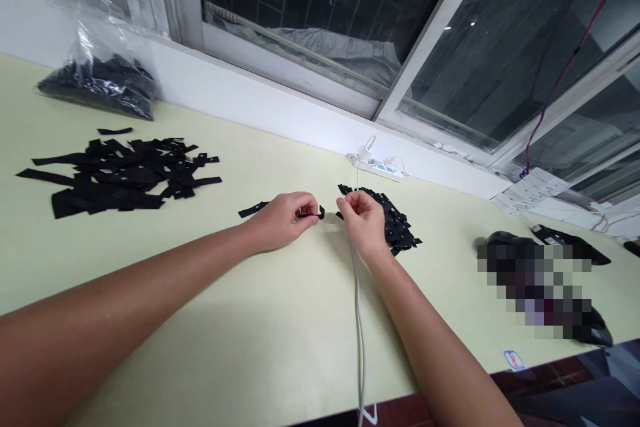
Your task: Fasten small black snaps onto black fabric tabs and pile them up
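My left hand [293,217], in the middle of the head view, pinches a small black fabric strip [321,213] whose end sticks out past the fingertips. Another flat black strip [253,209] lies on the table behind that wrist. A short gap to the right, my right hand [364,217] is closed, thumb against fingers; whatever it may hold is hidden. Behind and beside it spreads a pile of black strips [400,223] with small white marks, partly covered by the hand. A larger heap of similar strips [120,177] lies to the left.
A clear plastic bag [100,77] of black pieces stands at the back left. A white power strip [379,167] sits by the wall; a white cable [358,320] crosses the table under my right arm. Dark objects [507,250], partly pixelated, lie at the right. Windows line the back.
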Demonstrator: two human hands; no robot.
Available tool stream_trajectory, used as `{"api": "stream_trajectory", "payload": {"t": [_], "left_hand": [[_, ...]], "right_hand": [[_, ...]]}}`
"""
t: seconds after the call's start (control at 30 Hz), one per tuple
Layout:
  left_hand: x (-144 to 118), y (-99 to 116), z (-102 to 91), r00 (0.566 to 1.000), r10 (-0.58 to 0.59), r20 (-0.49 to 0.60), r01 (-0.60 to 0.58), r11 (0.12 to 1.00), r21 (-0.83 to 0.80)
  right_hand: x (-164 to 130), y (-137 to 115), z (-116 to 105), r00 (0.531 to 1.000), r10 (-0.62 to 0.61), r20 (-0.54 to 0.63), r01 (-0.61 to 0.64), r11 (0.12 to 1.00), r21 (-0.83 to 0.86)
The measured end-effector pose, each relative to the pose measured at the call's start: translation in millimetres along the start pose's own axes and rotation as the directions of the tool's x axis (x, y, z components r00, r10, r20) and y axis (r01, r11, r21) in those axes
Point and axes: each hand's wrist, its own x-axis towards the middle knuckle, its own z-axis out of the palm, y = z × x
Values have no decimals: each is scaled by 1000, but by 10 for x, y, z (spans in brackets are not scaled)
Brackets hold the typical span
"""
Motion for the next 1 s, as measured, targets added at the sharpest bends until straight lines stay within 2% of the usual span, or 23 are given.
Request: {"api": "stream_trajectory", "payload": {"t": [0.57, 0.8, 1.0], "left_hand": [[0, 5, -5, 1000, 1, 8, -2, 1000, 12], [1, 5, -5, 1000, 4, 17, -4, 1000, 11], [4, -13, 3, 1000, 19, -6, -19, 1000, 21]], "right_hand": [[8, 31, -7, 1000, 23, -9, -23, 999, -29], [9, 22, -5, 1000, -14, 5, 14, 1000, -21], [-3, 46, -5, 1000, -1, 13, 1, 999, -40]]}}
